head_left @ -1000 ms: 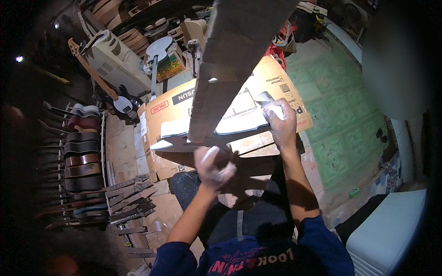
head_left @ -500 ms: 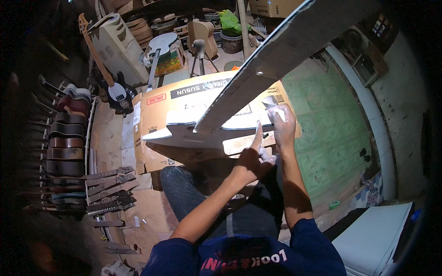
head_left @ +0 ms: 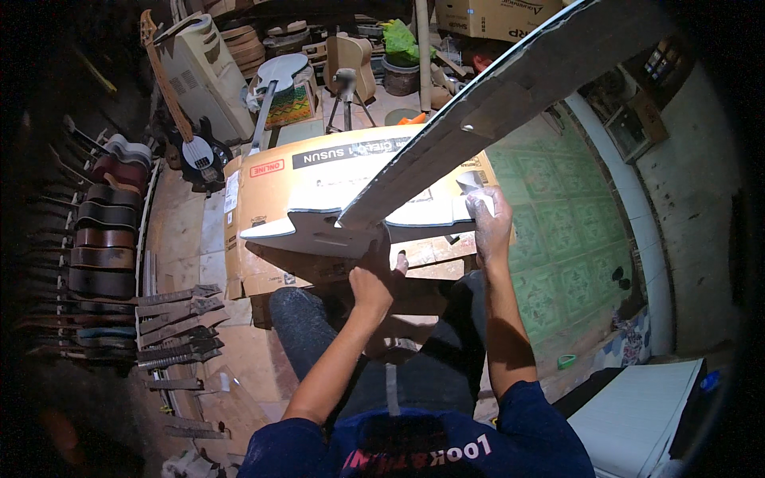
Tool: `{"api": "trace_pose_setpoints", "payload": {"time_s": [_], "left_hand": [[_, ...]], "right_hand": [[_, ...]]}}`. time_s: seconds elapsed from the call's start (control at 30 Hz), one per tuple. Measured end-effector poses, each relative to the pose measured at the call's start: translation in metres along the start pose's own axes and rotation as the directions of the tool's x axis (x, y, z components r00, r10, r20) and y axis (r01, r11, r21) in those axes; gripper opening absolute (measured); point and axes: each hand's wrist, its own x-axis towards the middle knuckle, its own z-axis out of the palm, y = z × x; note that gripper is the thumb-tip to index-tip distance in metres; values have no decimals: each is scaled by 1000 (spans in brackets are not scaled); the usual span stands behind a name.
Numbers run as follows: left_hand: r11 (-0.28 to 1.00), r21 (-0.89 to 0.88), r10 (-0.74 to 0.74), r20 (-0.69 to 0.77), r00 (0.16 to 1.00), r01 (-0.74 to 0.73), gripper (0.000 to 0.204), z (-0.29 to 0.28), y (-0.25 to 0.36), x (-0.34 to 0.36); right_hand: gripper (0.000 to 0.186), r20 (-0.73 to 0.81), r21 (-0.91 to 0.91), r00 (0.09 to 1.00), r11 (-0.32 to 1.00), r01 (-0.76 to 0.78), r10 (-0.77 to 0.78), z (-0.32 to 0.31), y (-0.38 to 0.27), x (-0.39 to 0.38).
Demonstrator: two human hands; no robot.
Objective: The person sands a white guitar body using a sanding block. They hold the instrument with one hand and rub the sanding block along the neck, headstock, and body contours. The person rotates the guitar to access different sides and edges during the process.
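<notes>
A white-edged electric guitar body (head_left: 339, 241) with pointed horns is tilted over a flattened cardboard sheet. Its long neck (head_left: 446, 139), covered in dull grey-brown material, rises toward the upper right. My left hand (head_left: 373, 288) is closed on the body's near side, just below the neck joint; shadow and the guitar hide part of its fingers. At the right end, my right hand (head_left: 488, 219) grips the body's edge, fingers curled over it. Beside those fingers lies a small grey folded piece (head_left: 468, 182), perhaps abrasive paper. White dust coats the right fingers.
Cardboard (head_left: 275, 191) spreads beneath the guitar, over my knees' far side. Guitar bodies (head_left: 103, 259) hang in a rack at left, beside several loose necks (head_left: 179, 327). A black bass guitar (head_left: 203, 159) leans on a pale cabinet. Green tiles (head_left: 558, 215) and a white panel (head_left: 637, 414) lie right.
My left hand has moved left, from pointing a finger at the body's edge near my right hand to the area below the neck joint. The right hand keeps its hold.
</notes>
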Motion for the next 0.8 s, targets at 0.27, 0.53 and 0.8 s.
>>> {"api": "trace_pose_setpoints", "payload": {"time_s": [0.27,0.53,0.8], "left_hand": [[958,-260,189,260,947,-120,77,21,48,5],[997,66,-66,303,951,48,80,-24,50,23],[855,-492,50,392,919,163,94,2,90,16]], "right_hand": [[8,33,55,999,998,-22,21,-1,2,1],[5,6,39,1000,999,-11,10,-9,10,-2],[6,25,36,998,998,-57,56,2,-9,-8]]}}
